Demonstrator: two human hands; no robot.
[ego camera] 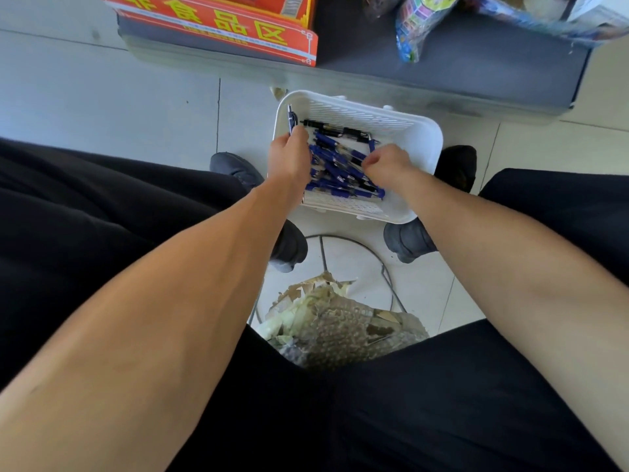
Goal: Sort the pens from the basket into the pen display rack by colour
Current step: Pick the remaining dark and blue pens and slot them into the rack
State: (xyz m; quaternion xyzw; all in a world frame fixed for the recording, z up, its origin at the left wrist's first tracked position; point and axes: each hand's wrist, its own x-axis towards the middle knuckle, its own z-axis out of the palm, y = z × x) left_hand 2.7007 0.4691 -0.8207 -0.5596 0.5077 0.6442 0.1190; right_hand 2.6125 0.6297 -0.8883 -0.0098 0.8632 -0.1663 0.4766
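A white slatted basket sits on the floor between my feet. It holds several blue pens in a heap and a few black pens along its far side. My left hand is at the basket's left wall and grips a small bunch of blue pens that stick up past my fingers. My right hand is curled over the heap, its fingertips pinching a blue pen. The pen display rack is out of view.
A dark shelf base runs across the top, with an orange sign on the left and bagged goods on the right. A worn stool seat on a wire frame stands under me. Pale floor tiles lie to the left.
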